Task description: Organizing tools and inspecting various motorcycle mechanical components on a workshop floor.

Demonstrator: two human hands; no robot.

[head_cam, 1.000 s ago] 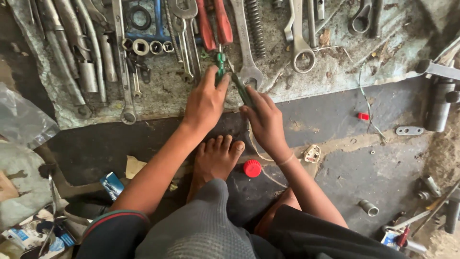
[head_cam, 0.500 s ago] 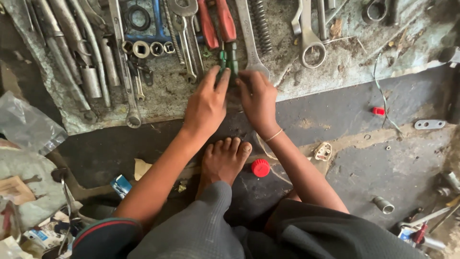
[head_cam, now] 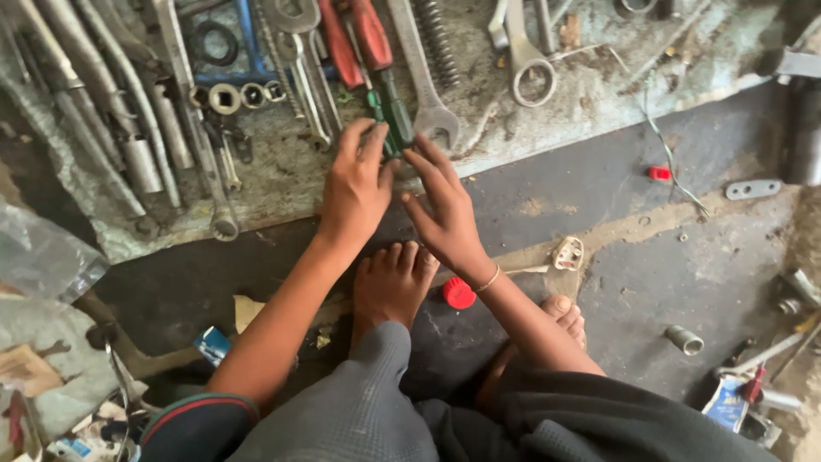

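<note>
Green-handled screwdriver lies on a grimy cloth among wrenches, long axis running away from the person. Left hand rests fingertips on its handle end, unclenched; right hand hovers just beside, fingers spread. Nearer the person lies dark, stained floor.

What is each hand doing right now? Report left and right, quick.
Left hand: open, fingers on the green-handled screwdriver, not gripping.
Right hand: open, fingers spread, beside the screwdriver, holding nothing.
</note>
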